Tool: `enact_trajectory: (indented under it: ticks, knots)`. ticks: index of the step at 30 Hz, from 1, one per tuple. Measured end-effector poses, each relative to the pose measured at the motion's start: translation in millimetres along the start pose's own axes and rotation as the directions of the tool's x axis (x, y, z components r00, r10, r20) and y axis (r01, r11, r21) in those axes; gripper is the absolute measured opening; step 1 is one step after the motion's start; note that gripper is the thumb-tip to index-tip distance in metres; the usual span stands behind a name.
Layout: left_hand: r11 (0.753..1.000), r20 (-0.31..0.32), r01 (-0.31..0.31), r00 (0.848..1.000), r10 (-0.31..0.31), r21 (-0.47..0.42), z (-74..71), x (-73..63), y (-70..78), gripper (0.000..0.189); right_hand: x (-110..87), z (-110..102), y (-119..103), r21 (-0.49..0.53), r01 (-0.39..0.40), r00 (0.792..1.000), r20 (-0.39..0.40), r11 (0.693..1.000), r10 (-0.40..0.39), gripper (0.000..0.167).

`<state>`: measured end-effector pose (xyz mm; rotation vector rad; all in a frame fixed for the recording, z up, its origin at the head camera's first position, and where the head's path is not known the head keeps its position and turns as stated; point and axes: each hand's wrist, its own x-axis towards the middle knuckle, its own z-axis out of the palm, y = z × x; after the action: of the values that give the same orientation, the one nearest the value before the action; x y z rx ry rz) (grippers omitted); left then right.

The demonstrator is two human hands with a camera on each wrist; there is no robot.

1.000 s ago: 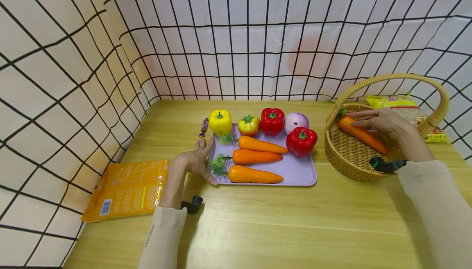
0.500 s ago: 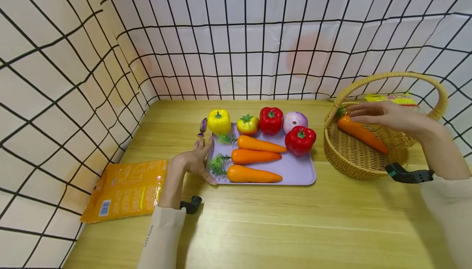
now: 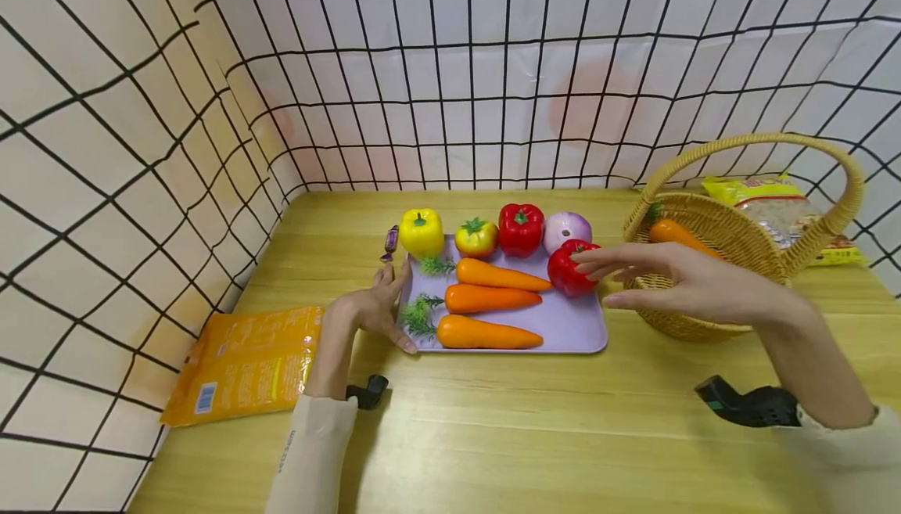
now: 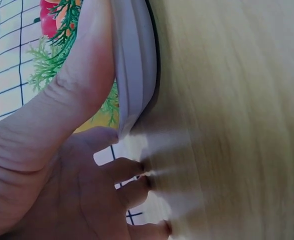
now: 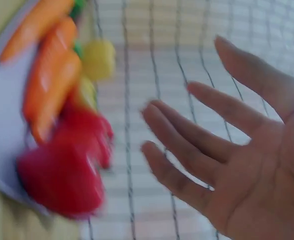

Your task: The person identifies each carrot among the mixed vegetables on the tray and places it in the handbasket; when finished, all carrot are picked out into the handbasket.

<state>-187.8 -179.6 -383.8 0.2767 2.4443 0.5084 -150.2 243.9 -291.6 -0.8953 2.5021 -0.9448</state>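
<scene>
At the far left, an orange packet (image 3: 239, 365) lies flat on the wooden table (image 3: 493, 428), near the left forearm. The left hand (image 3: 375, 312) is next, and it rests at the left edge of the purple tray (image 3: 573, 328); its fingers are spread and rather straight, its thumb lies along the tray's side at the front corner, and it touches the tray without being closed around it. Just behind this hand there is a small purple candy (image 3: 390, 243). The yellow pepper (image 3: 421, 234) sits at the back left corner of the tray, and three carrots (image 3: 493, 300) lie side by side, their green tops to the left. Along the back stand a tomato (image 3: 476, 239), a red pepper (image 3: 521, 231) and an onion (image 3: 568, 229); the front red pepper (image 3: 561, 273) is at the tray's right side. The right hand (image 3: 686, 283) hangs in the air between this pepper and the basket (image 3: 735, 239), its fingers well extended, the thumb apart, and it holds nothing. One more carrot (image 3: 672, 234) lies inside the basket, partly hidden by this hand, and behind the basket lies a yellow bag (image 3: 767, 203)
</scene>
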Motion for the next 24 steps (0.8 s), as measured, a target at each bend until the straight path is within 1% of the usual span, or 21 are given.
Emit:
enact_trajectory:
  ticks: [2,4,6,8,11,13,18,24]
  knots:
    - [1.000,-0.004,-0.004,1.000,0.004,-0.002,0.2,-0.1,0.2,0.146,11.1,16,-9,0.033,-0.003,1.000,-0.018,0.999,0.004,0.046]
    - [1.000,-0.005,-0.005,1.000,0.005,-0.004,0.4,-0.2,0.1,0.146,23.7,32,-14,0.067,0.006,0.999,-0.032,0.998,-0.004,0.050]
    - [1.000,-0.007,-0.010,1.000,0.010,-0.012,0.5,0.1,-0.6,0.146,37.1,48,-15,0.103,0.020,0.999,-0.038,0.994,-0.016,0.053]
    - [1.000,-0.007,-0.014,1.000,0.014,-0.019,0.6,0.3,-1.8,0.146,50.6,63,-13,0.135,0.061,0.997,-0.047,0.989,-0.056,0.055]
    - [0.999,-0.006,-0.021,1.000,0.021,-0.028,0.2,0.9,-2.8,0.146,67.5,84,-9,0.177,0.097,0.995,-0.043,0.979,-0.091,0.053]
    - [0.999,-0.003,-0.028,1.000,0.028,-0.033,-0.3,1.2,-3.1,0.146,75.7,95,-7,0.210,0.105,0.994,-0.029,0.972,-0.101,0.051]
    - [0.998,0.000,-0.039,0.999,0.039,-0.055,-1.0,1.7,-3.3,0.146,88.8,115,-6,0.246,0.098,0.995,-0.013,0.964,-0.098,0.043]
    - [0.998,-0.005,-0.027,1.000,0.027,-0.050,-1.2,0.8,-2.5,0.145,98.1,128,-6,0.253,0.060,0.998,-0.025,0.966,-0.056,0.042]
